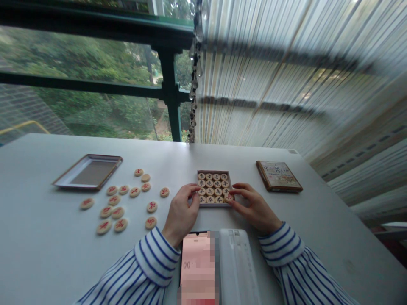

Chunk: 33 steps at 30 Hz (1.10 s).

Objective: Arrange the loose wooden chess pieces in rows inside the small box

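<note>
A shallow square box (pixel 214 206) stands on the table, filled with rows of round wooden Chinese chess pieces (pixel 209 184), nearly all with black characters. My left hand (pixel 183 209) is closed at the box's left side, its fingertips over the rim. At the near right corner my right hand (pixel 252 206) has thumb and index finger around a red-marked Chinese chess piece (pixel 228 196); whether it rests fully in the box is hard to tell. Loose red-marked pieces (pixel 113 200) lie scattered on the left, and one piece (pixel 145 178) shows a blank face.
An open box lid or tray (pixel 95 171) lies at the far left of the white table (pixel 178 159). A closed decorated box (pixel 279 176) sits at the right. Close to me are a lit phone (pixel 195 262) and a pale plastic case (pixel 238 267). Windows and a string curtain stand behind.
</note>
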Available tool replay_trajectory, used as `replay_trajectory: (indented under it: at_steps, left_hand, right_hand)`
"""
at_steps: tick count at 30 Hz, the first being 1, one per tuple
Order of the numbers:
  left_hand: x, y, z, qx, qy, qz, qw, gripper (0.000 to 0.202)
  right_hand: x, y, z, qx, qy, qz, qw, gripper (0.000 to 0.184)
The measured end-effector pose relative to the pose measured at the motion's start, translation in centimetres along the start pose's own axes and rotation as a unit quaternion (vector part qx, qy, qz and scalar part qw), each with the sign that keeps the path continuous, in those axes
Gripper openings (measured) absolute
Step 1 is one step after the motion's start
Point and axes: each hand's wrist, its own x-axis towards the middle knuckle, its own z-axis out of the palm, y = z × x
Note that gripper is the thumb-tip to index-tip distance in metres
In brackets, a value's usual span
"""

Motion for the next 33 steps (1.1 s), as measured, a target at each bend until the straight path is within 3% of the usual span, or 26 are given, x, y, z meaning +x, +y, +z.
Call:
replay_trajectory:
  at_steps: [33]
  left_hand:
    - [-0.01, 0.14, -0.13, 0.015, -0.001, 0.005, 1.0, 0.021]
  right_hand:
    - [0.02, -0.04, -0.18, -0.014, -0.026, 0.001, 1.0, 0.024]
